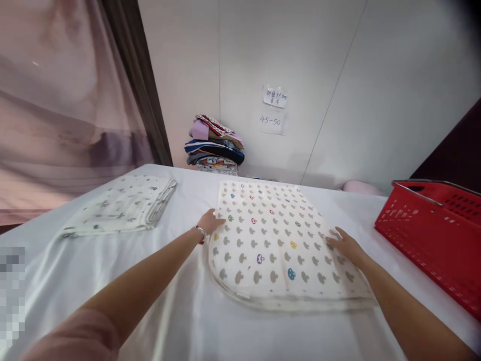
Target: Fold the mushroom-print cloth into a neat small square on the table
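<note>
Mushroom-print cloth (276,230) lies flat, layered, on the white-covered desk (263,336); clock centred on it, 12 pointing away from the wearer. Ground white, motifs mostly grey, a few blue, pink, yellow, green, purple. Near corner at 7 o'clock rounded; layered edges show along 6.

Left hand (208,224) on its edge at 9 to 10 o'clock, thumb over the print; bracelet (201,231) at wrist. Right hand (347,246) on the edge at 3, thumb and a finger apart. Visible digits of both spread; whether either pinches fabric, cannot tell.

Farther out: second folded cloth (124,205), pale with dark motifs, at 9 to 10, well apart. Red basket (428,235) at 3. Fabric pile (214,145) at 11, beyond the desk. At 12, wall (180,65) with handwritten papers (272,121), lower one reading "45-50". Pink curtain (48,100) at 10.
</note>
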{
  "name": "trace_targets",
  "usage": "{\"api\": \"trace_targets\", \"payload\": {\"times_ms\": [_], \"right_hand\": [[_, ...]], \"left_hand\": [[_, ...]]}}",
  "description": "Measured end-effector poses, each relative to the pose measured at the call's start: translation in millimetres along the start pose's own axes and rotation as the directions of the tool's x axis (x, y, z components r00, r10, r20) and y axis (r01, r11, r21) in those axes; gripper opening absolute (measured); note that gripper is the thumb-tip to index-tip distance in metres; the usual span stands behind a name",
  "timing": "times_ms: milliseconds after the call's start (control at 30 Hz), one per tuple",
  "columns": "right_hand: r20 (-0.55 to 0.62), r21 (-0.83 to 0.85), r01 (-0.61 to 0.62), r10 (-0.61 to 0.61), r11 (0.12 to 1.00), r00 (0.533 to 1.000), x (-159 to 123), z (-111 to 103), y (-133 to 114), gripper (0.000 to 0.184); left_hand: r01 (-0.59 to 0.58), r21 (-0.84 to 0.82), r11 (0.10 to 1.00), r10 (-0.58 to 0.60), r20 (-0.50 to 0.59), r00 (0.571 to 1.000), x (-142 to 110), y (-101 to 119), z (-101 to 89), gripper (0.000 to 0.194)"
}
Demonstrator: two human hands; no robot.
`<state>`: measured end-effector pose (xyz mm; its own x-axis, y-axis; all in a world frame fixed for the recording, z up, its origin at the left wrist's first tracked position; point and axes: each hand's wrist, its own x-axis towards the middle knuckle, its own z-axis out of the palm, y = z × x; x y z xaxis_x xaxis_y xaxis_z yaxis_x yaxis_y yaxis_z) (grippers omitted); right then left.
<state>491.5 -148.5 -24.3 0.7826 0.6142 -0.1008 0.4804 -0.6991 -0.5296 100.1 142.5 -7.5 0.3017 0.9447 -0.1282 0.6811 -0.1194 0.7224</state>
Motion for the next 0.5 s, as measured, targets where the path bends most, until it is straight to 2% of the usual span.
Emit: {"api": "trace_targets", "payload": {"times_ms": [100, 167, 233, 333, 400, 500], "right_hand": [[0.008, 0.109, -0.022, 0.021, 0.994, 1.000, -37, -10, 12, 0.080], [0.050, 0.158, -0.031, 0.024, 0.987, 0.998, -59, -17, 18, 0.074], [0.129, 0.243, -0.046, 0.015, 0.969, 0.992, -77, -21, 22, 0.067], [0.253, 0.375, -0.095, -0.003, 0.922, 0.968, -98, -18, 26, 0.070], [0.224, 0.334, -0.086, 0.010, 0.939, 0.975, -108, -13, 27, 0.071], [0.058, 0.054, 0.019, -0.022, 0.998, 0.998, -120, -7, 29, 0.067]], "left_hand": [[-0.014, -0.052, 0.999, 0.017, 0.058, 0.998, -52, -10, 3.4, 0.064], [-0.033, -0.076, 0.997, 0.038, 0.065, 0.997, -80, -13, 3.2, 0.065], [-0.056, -0.103, 0.993, 0.061, 0.052, 0.997, -96, -15, -2.9, 0.065], [-0.093, -0.062, 0.994, 0.091, -0.034, 0.995, -101, -19, -19.7, 0.061], [-0.082, 0.074, 0.994, 0.087, -0.066, 0.994, -100, -26, -28.7, 0.059], [-0.045, 0.190, 0.981, 0.053, -0.042, 0.998, -105, -39, -32.0, 0.059]]}}
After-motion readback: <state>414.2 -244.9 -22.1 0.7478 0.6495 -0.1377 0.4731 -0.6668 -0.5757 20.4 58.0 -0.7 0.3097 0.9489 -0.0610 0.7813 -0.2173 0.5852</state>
